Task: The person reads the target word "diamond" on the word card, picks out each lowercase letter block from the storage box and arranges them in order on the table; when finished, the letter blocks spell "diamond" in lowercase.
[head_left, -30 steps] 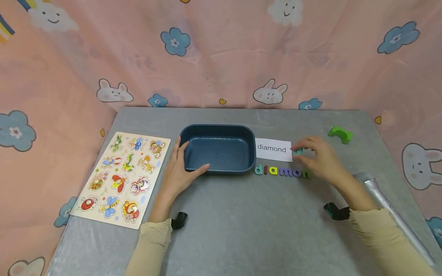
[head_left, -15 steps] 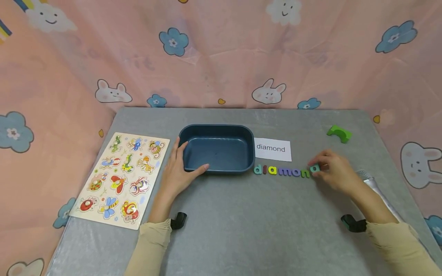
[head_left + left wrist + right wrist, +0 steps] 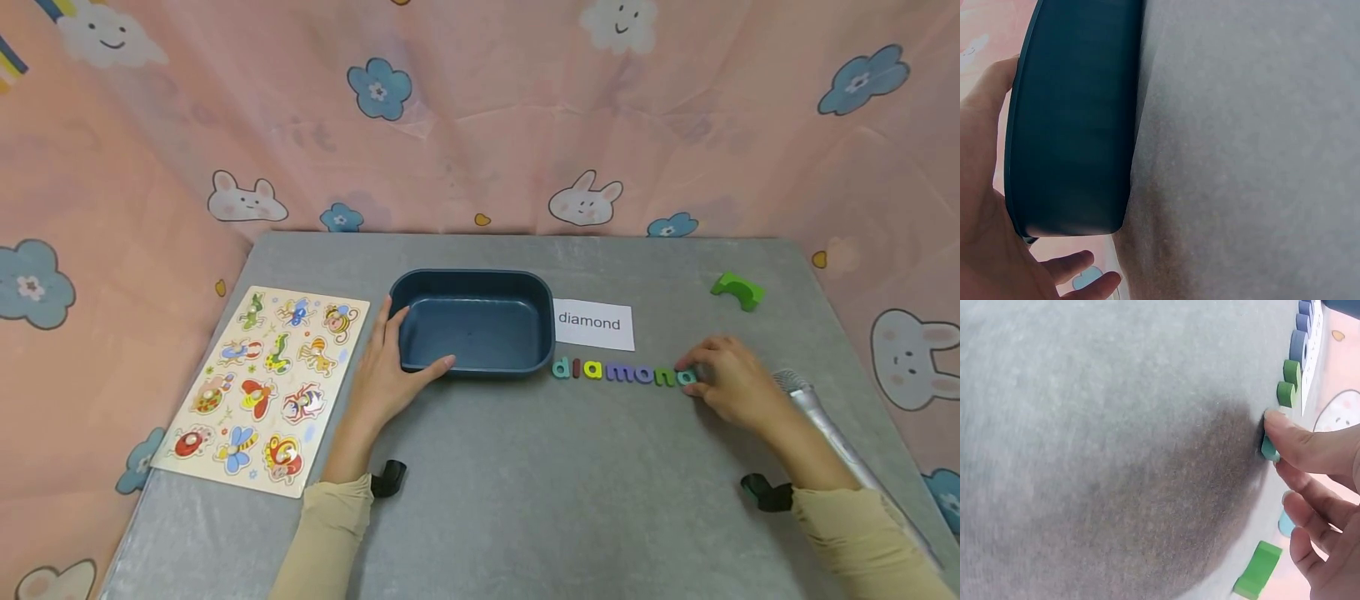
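Observation:
At the right end of a row of coloured letters (image 3: 619, 372), my right hand (image 3: 731, 383) pinches a teal letter (image 3: 686, 377) between thumb and fingers. The letter lies against the table beside a green n (image 3: 664, 377), and the fingers partly hide its shape. In the right wrist view the thumb covers most of the teal letter (image 3: 1269, 450). My left hand (image 3: 386, 375) rests on the left front corner of a dark blue tub (image 3: 472, 373), thumb along the front rim and fingers at the left rim. Two of its fingers (image 3: 1099, 287) extend free of the tub wall.
A white card reading "diamond" (image 3: 594, 325) lies behind the letters. An insect picture board (image 3: 262, 392) lies at left, a green arch block (image 3: 738, 292) at back right. A silver microphone (image 3: 832, 433) lies beside the right forearm. A patterned pink curtain (image 3: 480, 125) hangs behind the table.
My right hand has brought the teal letter from beside the card down to the row's right end, lowering it onto the table beside the n. The left hand stays at the tub.

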The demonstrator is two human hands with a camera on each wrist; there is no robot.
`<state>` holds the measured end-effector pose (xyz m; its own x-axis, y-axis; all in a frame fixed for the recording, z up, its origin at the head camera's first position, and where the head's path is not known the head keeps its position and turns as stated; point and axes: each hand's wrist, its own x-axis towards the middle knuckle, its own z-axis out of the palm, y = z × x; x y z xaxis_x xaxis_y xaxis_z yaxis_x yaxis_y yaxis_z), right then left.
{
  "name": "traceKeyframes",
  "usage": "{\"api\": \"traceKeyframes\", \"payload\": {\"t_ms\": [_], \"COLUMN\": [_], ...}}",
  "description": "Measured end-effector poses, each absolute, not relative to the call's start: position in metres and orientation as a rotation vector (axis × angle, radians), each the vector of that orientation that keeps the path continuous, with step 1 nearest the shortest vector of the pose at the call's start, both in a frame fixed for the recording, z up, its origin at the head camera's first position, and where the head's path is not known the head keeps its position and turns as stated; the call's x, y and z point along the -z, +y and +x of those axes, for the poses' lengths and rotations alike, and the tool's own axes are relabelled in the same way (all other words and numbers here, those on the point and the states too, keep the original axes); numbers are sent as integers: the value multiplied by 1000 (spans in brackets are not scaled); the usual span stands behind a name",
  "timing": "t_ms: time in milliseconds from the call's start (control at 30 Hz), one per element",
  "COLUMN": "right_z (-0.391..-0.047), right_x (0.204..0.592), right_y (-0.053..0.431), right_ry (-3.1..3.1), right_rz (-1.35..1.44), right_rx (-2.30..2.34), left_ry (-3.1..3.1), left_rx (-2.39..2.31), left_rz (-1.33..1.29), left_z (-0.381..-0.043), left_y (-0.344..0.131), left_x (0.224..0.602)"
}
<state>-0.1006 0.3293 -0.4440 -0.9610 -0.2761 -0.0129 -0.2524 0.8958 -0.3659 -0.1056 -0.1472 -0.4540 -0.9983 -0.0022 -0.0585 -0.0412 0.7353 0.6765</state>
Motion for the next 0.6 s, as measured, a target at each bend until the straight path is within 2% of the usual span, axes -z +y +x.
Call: {"api": "traceKeyframes", "payload": {"t_ms": [600], "right_z": [-98], "right_x": [447], "right_y": [328], "right_ry": [3018], "right_rz": [-335], "right_rx": [596], "left_ry": [2876], "left_rx": [-1124], "left_rz": [-29], "left_z": [-107], "left_y": [-147], "left_x": [454]}}
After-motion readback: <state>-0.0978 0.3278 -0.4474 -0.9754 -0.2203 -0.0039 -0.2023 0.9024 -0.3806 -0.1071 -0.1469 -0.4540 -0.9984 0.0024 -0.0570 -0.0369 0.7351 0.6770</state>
